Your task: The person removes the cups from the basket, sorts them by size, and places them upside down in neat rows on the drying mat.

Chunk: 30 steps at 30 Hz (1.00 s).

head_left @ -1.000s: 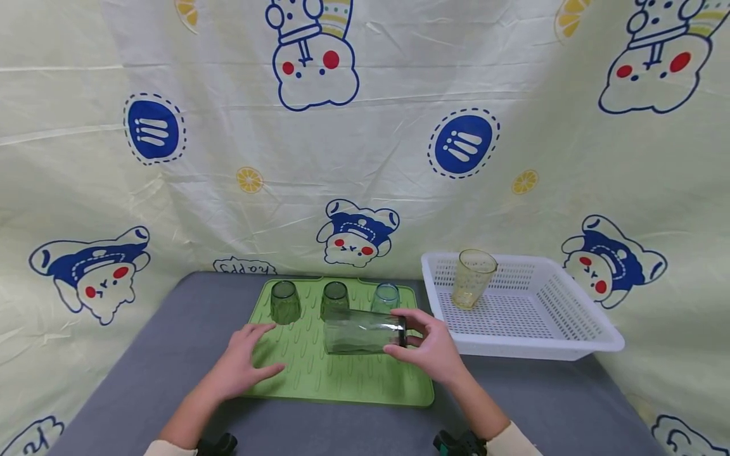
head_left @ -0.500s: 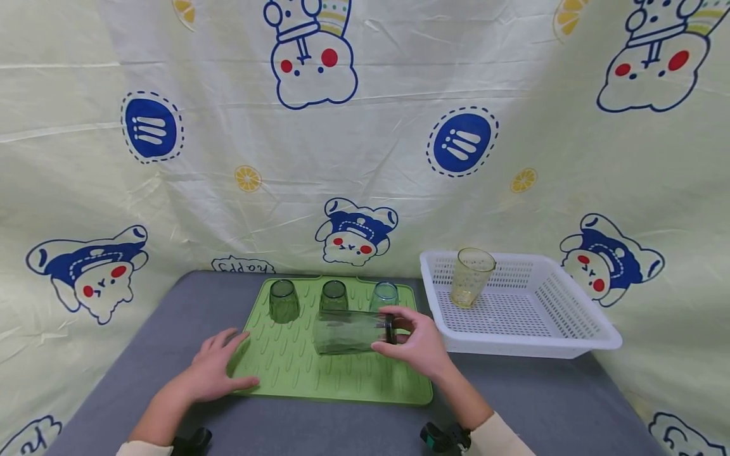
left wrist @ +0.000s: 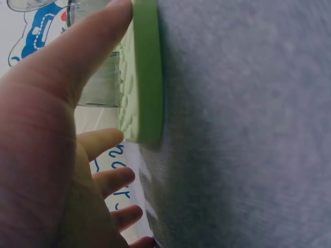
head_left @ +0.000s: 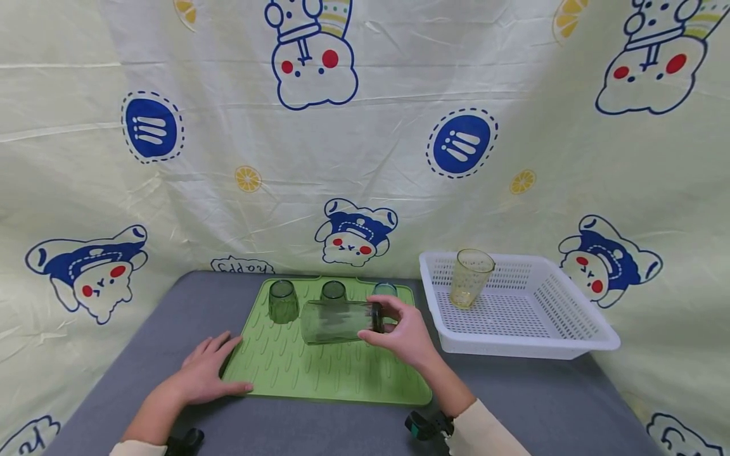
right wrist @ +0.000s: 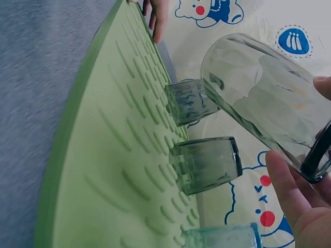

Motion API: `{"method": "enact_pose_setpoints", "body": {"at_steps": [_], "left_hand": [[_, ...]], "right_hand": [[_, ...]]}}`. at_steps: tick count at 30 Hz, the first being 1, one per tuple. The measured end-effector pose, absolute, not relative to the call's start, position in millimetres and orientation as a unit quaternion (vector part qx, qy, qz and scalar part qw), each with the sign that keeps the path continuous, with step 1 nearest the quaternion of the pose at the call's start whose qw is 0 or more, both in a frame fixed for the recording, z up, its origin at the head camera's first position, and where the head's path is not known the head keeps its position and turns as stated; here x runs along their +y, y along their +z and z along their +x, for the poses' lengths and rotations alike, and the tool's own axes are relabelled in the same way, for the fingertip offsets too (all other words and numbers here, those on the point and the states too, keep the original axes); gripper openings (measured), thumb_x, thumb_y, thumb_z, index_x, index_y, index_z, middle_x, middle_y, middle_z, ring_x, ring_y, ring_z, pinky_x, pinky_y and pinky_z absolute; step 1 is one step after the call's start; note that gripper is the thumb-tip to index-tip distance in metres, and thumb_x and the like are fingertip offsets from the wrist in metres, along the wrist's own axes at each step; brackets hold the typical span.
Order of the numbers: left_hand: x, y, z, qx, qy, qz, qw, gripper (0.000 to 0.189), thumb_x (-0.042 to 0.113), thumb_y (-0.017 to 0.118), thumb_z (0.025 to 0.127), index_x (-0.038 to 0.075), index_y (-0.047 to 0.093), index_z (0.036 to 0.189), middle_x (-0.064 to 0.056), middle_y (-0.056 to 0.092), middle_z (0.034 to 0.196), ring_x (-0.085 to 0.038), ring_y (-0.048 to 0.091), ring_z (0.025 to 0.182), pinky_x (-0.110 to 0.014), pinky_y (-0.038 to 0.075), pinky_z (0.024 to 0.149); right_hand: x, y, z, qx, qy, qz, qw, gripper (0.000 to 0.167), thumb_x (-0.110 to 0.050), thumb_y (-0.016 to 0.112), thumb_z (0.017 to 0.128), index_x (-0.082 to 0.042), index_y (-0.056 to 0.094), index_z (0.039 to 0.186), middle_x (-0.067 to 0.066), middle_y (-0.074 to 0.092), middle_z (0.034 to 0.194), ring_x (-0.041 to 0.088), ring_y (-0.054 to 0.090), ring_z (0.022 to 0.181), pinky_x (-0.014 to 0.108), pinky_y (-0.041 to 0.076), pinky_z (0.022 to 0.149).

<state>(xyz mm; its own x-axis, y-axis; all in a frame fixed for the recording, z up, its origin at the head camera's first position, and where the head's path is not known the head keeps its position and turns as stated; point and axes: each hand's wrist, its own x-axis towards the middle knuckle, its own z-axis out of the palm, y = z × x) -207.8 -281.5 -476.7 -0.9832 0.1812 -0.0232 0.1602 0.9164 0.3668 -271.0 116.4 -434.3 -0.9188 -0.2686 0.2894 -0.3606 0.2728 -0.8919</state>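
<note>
My right hand (head_left: 402, 332) grips a tall grey-green drinking glass (head_left: 336, 323) by its thick base. The glass lies sideways in the air over a green ridged drying mat (head_left: 319, 380), its mouth towards the left. On the mat's back half stand a green glass (head_left: 283, 303), a second green glass (head_left: 333, 291) and a bluish glass (head_left: 385, 289), all bottom-up; the bluish one is partly hidden behind my right hand. At the mat's left edge rests my left hand (head_left: 202, 373), fingers spread. In the left wrist view its thumb lies along the mat's corner.
A white perforated plastic basket (head_left: 530, 345) stands right of the mat, with a yellowish glass (head_left: 472, 278) upright inside it. The table has a grey cloth (head_left: 319, 430). Behind it hangs a patterned cream curtain (head_left: 388, 145).
My left hand has moved left and down, from over the mat to its left edge. The right hand has carried the tall glass to the left and slightly farther back.
</note>
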Motion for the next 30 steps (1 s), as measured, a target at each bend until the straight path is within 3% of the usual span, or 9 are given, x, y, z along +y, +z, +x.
{"method": "enact_pose_setpoints", "body": {"at_steps": [20,30], "left_hand": [[-284,-480,-209,0.98,0.178,0.079,0.044,0.105,0.069,0.076,0.077,0.008,0.042,0.155,-0.029,0.035,0.16,-0.064,0.028,0.143,-0.082,0.027,0.105],[-282,-478,-209,0.981,0.172,0.078,0.045,0.103,0.07,0.076,0.077,0.008,0.046,0.153,-0.028,0.036,0.16,-0.064,0.029,0.142,-0.082,0.027,0.105]], "right_hand": [[71,-422,-288,-0.81,0.535,0.237,0.02,0.064,-0.028,0.091,0.076,-0.017,0.066,0.134,0.006,0.067,0.122,0.022,0.069,0.1,0.03,0.06,0.069],[56,-416,-293,-0.826,0.511,0.237,0.025,0.065,-0.032,0.092,0.075,-0.022,0.065,0.134,0.001,0.067,0.125,0.023,0.066,0.106,0.032,0.058,0.074]]}}
